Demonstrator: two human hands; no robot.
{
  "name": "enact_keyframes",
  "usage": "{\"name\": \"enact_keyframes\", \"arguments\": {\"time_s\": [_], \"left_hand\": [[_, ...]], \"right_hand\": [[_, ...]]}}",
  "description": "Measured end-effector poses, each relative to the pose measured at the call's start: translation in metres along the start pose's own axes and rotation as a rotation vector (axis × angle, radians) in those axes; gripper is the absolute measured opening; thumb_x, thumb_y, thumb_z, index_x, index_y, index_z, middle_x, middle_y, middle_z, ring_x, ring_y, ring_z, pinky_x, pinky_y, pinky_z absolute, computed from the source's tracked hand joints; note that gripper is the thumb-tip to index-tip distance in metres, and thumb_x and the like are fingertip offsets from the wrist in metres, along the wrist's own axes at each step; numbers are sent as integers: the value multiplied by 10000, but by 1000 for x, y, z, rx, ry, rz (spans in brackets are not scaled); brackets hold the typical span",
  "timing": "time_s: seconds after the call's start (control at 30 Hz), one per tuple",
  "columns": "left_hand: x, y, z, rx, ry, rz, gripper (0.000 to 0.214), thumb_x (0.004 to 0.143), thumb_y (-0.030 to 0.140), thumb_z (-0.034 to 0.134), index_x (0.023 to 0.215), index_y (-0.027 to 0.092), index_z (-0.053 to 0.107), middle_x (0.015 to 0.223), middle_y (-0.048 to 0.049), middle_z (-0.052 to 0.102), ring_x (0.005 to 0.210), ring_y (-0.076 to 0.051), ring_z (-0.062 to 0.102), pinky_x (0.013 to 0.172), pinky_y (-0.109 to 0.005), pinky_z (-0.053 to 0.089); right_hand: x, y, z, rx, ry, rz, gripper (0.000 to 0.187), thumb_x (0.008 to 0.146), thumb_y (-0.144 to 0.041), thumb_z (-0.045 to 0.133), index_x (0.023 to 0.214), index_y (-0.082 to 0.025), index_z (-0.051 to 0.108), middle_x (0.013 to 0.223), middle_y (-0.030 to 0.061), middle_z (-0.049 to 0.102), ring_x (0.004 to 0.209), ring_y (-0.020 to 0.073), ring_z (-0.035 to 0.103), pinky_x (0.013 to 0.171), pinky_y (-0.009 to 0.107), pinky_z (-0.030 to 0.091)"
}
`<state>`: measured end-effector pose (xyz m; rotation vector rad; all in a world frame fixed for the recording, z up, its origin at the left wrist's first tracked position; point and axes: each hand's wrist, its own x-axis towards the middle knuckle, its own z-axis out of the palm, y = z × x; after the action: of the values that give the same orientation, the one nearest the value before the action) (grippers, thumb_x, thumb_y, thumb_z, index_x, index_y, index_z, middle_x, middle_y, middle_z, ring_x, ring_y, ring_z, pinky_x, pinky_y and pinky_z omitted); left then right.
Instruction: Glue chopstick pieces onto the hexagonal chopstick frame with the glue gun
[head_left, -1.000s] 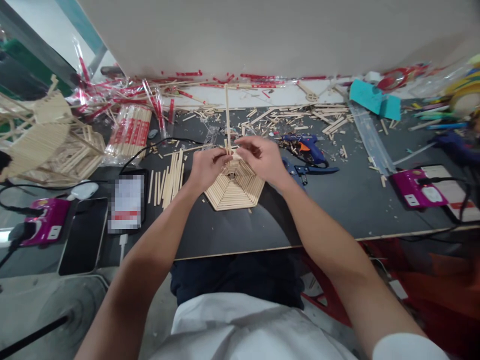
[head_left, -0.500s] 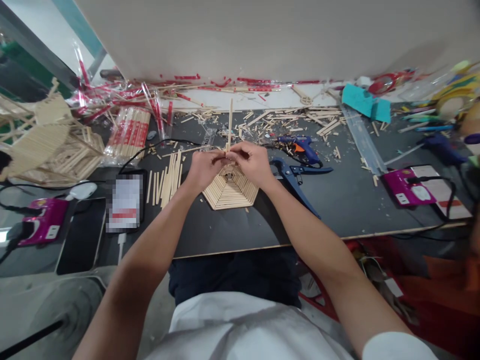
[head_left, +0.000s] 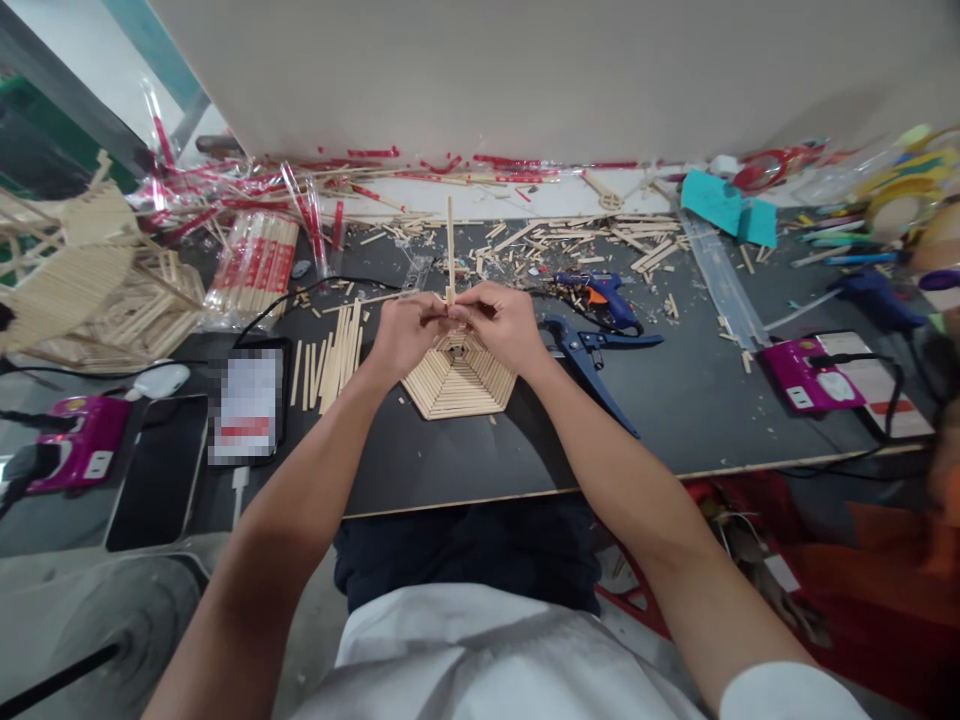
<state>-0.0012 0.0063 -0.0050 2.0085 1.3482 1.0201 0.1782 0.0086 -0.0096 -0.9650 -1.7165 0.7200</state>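
Observation:
Both hands meet over the far edge of a flat many-sided panel [head_left: 469, 395] built of wooden sticks in nested rings. A thin wooden stick [head_left: 451, 240] points up and away from the fingertips. My left hand [head_left: 409, 335] is closed, thumb and fingers pinched at the stick's lower end. From the other side my right hand [head_left: 501, 322] pinches the same spot. The fingers hide the stick's lower end, so whether it touches the panel cannot be made out. Left of the panel lie several loose sticks [head_left: 341, 355].
Right of the panel are a blue cutter [head_left: 585, 365] and a blue glue gun [head_left: 604, 295]. Wood scraps [head_left: 540, 240] litter the back. Two phones [head_left: 247, 400], a pink power adapter [head_left: 79, 440] and a large stick model [head_left: 97, 270] stand left. Another pink adapter [head_left: 810, 375] sits right.
The upright stick's top has shifted slightly left, and the whole view has moved a little. Both hands keep their pinch at the same place.

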Motion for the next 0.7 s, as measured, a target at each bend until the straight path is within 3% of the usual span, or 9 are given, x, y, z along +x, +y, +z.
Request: {"name": "enact_keyframes", "arguments": {"time_s": [0.37, 0.63, 0.7], "left_hand": [[1, 4, -1, -57, -37, -22, 72, 763, 179, 622, 706, 161, 663, 676, -8, 675, 679, -147, 640, 643, -253, 472], [1, 4, -2, -114, -34, 22, 258, 762, 228, 645, 557, 172, 499, 576, 23, 503, 623, -113, 528, 579, -230, 404], [1, 5, -2, -130, -36, 24, 228, 755, 222, 646, 570, 166, 524, 578, 23, 507, 619, -112, 527, 578, -230, 400]], "right_hand": [[4, 1, -4, 13, -22, 49, 87, 827, -284, 785, 809, -198, 785, 800, 28, 740, 699, 146, 613, 672, 301, 473], [4, -4, -1, 76, 22, 62, 72, 807, -264, 799, 767, -208, 781, 776, 13, 728, 722, 143, 611, 693, 301, 464], [4, -3, 0, 111, 27, 68, 96, 799, -273, 806, 741, -205, 771, 742, 4, 712, 692, 136, 597, 675, 296, 455]]}}
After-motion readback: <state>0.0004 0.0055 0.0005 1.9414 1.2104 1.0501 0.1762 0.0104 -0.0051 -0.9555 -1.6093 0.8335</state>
